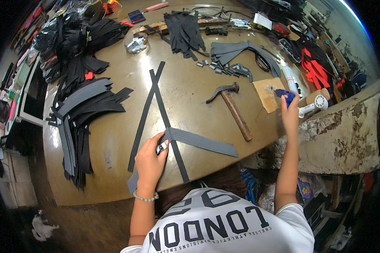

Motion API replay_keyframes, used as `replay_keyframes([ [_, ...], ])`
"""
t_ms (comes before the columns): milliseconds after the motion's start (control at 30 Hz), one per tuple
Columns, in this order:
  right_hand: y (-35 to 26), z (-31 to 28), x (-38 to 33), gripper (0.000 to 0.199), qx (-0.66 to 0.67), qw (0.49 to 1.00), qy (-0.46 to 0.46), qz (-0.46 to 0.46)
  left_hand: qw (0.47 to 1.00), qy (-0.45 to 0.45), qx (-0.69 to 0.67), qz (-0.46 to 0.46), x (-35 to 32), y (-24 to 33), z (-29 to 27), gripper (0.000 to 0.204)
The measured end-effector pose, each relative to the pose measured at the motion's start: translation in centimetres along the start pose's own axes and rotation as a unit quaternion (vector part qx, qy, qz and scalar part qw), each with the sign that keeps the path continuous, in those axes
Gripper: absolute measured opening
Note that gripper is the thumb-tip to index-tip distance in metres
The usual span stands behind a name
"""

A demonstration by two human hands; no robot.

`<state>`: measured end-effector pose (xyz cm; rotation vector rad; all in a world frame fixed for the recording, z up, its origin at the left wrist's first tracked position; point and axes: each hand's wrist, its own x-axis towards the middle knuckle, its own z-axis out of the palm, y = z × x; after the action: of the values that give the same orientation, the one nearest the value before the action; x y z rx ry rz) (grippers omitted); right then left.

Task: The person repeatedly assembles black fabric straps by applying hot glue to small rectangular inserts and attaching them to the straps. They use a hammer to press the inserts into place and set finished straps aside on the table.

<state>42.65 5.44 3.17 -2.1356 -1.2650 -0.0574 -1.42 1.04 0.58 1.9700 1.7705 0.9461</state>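
My left hand [150, 157] is closed at the fold of a grey webbing strap [204, 142], near the front of the table. A small black-and-white piece [161, 147] shows between its thumb and fingers. The strap bends there, one part running right and the other passing under my wrist. Beneath it lie two long black strips [145, 120], crossed near their far ends. Out to the right, my right hand [290, 113] grips a small blue object [286, 97] of unclear kind over a brown cardboard piece [264, 96]. Its lower end is hard to make out.
A wooden-handled hammer [236, 111] lies between my hands. Small dark metal-looking pieces [230, 69] are scattered beyond it, beside grey straps [230, 51]. Grey and black strap bundles [86, 101] cover the left side. A white handheld fan [314, 105] sits at the right edge.
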Motion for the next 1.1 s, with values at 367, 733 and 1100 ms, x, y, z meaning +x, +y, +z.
replay_keyframes([
  [367,-19.5,3.3,-7.3,0.047,0.236,0.839,-0.411,-0.267,1.000,0.006,0.004,-0.008,-0.2,-0.5,0.1,0.026],
  [733,-21.0,5.0,-7.8,0.045,0.187,0.824,-0.462,-0.269,1.000,-0.006,0.006,-0.011,-0.2,-0.7,0.2,0.027],
  [1100,-19.2,2.0,-10.7,0.047,0.133,0.823,-0.484,-0.265,1.000,0.009,0.019,-0.001,-0.3,-0.8,0.5,0.026],
])
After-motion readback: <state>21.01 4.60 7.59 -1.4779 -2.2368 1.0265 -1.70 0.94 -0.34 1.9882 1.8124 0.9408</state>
